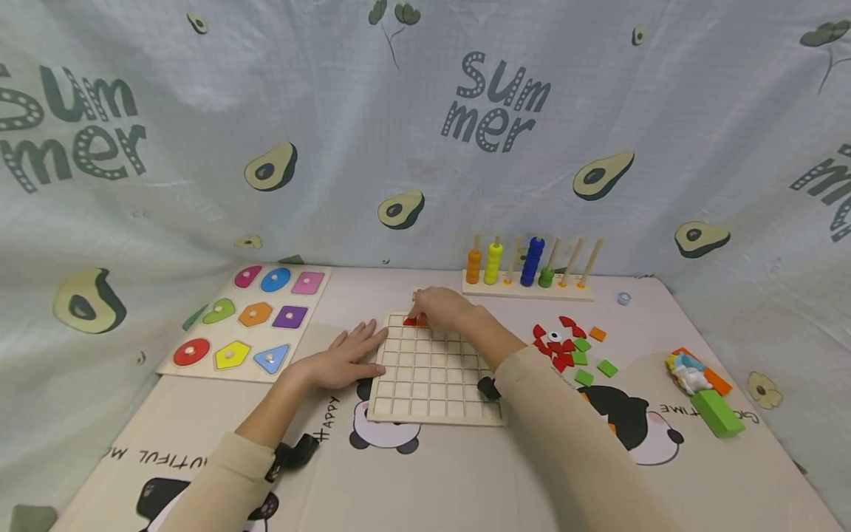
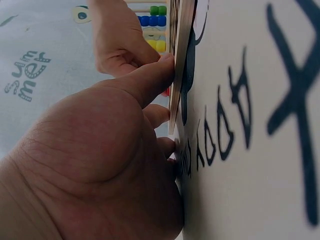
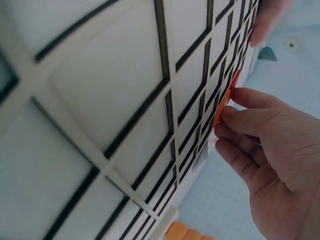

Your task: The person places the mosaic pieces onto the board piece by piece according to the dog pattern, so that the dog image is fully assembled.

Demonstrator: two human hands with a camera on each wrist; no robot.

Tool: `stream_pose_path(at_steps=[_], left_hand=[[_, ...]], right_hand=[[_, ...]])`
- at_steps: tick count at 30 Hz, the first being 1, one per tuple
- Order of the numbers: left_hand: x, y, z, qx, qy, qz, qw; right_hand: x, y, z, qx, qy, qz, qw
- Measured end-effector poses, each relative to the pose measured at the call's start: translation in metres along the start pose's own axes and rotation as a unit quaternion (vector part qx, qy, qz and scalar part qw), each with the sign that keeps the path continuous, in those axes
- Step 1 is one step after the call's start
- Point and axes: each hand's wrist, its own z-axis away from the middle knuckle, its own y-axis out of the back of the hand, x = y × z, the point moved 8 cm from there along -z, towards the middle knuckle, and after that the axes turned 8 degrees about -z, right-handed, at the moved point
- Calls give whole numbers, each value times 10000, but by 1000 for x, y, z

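Resting spread against the left edge of the board (image 1: 435,368), gripping nothing, the left hand (image 1: 342,360) likely steadies it. The right hand (image 1: 443,307) bends down to the red piece (image 1: 409,322) and orange tile (image 1: 422,323) on the board's far side, near its left corner, a posture suiting small pieces; whether it pinches either, I cannot tell.

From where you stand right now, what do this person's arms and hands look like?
Plain beige fabric covers both arms: the left sleeve and right sleeve stop short of the wrists. A small black device sits by the left cuff, a second black device by the right. The left hand and right hand wear no gloves.
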Motion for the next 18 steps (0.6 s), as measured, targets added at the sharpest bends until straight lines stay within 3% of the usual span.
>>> stream_pose_path(at_steps=[3, 9, 14, 18], left_hand=[[-1, 1, 0, 20, 8, -9, 10000], [0, 1, 1, -4, -3, 36, 10000], [-1, 0, 1, 15, 4, -13, 10000], [0, 1, 1, 59, -28, -48, 10000]], right_hand=[[-2, 0, 1, -89, -20, 67, 9999], [-3, 5, 4, 123, 188, 40, 9997], [6, 15, 18, 360, 179, -791, 9961], [22, 35, 44, 803, 349, -1375, 9866]])
